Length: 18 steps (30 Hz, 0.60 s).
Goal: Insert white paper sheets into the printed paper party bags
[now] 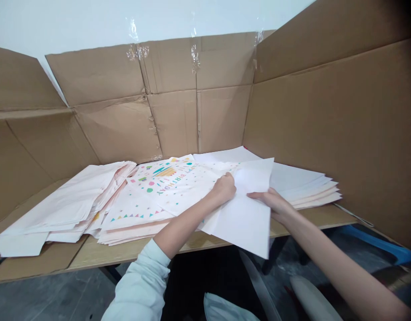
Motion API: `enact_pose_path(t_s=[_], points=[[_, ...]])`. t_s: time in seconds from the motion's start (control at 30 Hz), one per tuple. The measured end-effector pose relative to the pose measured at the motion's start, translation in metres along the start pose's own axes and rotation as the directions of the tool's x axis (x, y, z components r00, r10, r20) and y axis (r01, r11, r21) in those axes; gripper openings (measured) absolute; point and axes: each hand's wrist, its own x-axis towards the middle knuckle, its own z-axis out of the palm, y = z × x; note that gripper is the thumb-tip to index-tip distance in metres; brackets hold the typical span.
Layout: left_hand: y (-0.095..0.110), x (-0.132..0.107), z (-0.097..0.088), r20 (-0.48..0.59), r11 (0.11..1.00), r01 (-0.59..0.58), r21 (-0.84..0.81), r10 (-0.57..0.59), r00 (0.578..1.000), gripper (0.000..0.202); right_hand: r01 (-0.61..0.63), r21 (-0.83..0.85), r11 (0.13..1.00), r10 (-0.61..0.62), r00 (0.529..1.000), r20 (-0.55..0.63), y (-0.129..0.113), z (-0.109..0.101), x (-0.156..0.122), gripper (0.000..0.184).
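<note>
"What's on the table (100, 253), from the left?"

"A pile of plain paper (63, 200), then a printed stack (178, 189) with birthday lettering."

"And the left hand (224, 187)?"

"Curled nearly into a fist, gripping the white sheet (247, 218) by its left side (the fingertips themselves are hidden)."

"Where's that sheet?"

"Between the hands, its lower corner hanging past the table's front edge."

"The right hand (275, 203)?"

"Thumb flat on top, fingers out of sight underneath, a narrow hold. Beyond it sits the right-hand pile (299, 180)."

"What could go wrong?"

"Uneven pulling could crease or tear the sheet. A loose thumb could let it slip, and a low left forearm could drag the printed stack askew."
</note>
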Motion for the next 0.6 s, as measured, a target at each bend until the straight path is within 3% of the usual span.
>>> enact_pose_path(t_s=[0.2, 0.37, 0.47, 0.6], points=[[-0.024, -0.001, -0.006, -0.030, 0.999, -0.027, 0.017, 0.028, 0.999, 0.033, 0.048, 0.097, 0.994, -0.055, 0.996, 0.070, 0.011, 0.028, 0.008, 0.038], [-0.036, -0.018, -0.009, -0.091, 0.992, -0.123, 0.020, 0.125, 0.988, 0.025, 0.002, 0.282, 0.960, -0.006, 1.000, 0.013, 0.024, 0.051, -0.025, 0.050], [-0.035, -0.035, -0.009, -0.080, 0.982, -0.190, -0.011, 0.189, 0.979, 0.023, 0.017, 0.300, 0.954, -0.006, 0.999, -0.037, 0.030, 0.064, -0.046, 0.053], [-0.043, -0.055, -0.014, -0.070, 0.981, -0.194, -0.013, 0.193, 0.979, 0.023, 0.035, 0.311, 0.950, -0.026, 0.999, -0.034, 0.034, 0.072, -0.061, 0.054]])
